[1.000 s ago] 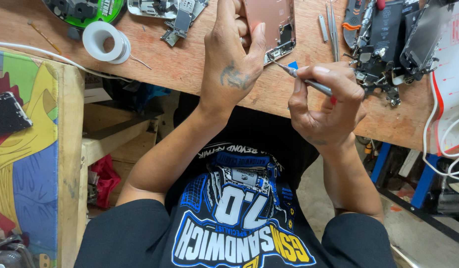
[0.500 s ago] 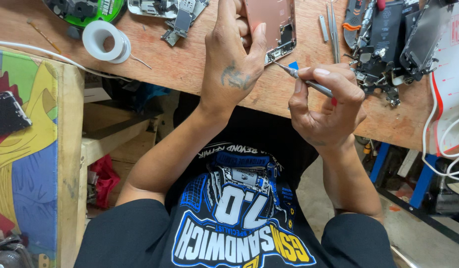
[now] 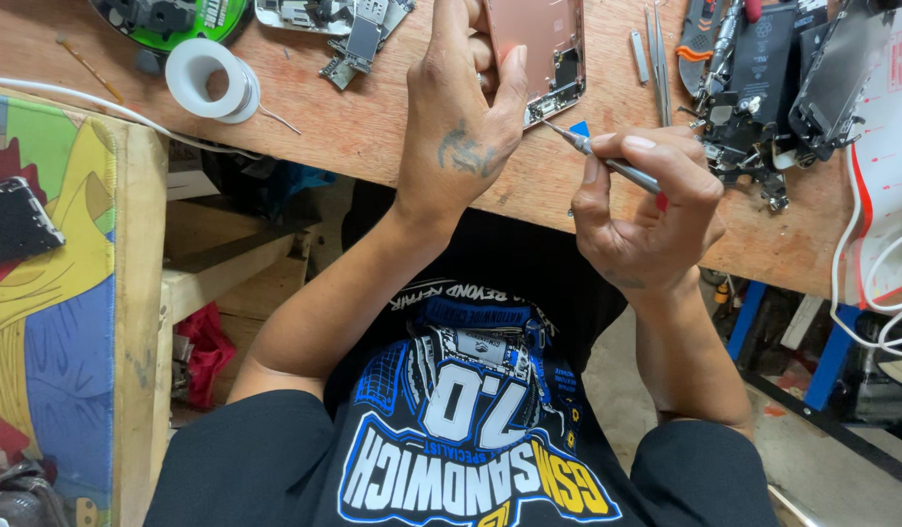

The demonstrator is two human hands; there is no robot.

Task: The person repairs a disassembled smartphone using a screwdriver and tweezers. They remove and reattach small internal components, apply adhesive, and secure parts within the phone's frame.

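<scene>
Left hand [image 3: 465, 127] clamps the opened phone housing [image 3: 541, 49], thumb pressed along its right edge, remaining fingers wrapped behind it and mostly hidden. Housing is rose-gold, lying flat on the wooden workbench [image 3: 373, 127] with its open inner side up; its upper part runs out of the frame at the top.

Right hand [image 3: 646, 205] pinches a slim metal precision screwdriver [image 3: 607, 161] between thumb and forefinger, other fingers curled beneath. Shaft is tilted, tip pointing up-left and meeting the lower right corner of the housing, just beside the left thumb. A small blue piece shows just behind the shaft; cannot tell what it is.

Surroundings on the bench:
- White spool of solder wire [image 3: 212, 78], well left of the housing, loose end trailing right.
- Round green holder with dark parts [image 3: 173, 15], at the top edge above the spool.
- Small circuit board pieces [image 3: 358, 34], between spool and left hand.
- Metal tweezers [image 3: 658, 44], just right of the housing.
- Heap of dark dismantled phone parts [image 3: 763, 88], far right.
- White cables [image 3: 875, 293], hanging off the right edge.

Colourful painted panel [image 3: 51, 293] stands at the left, below bench level.
</scene>
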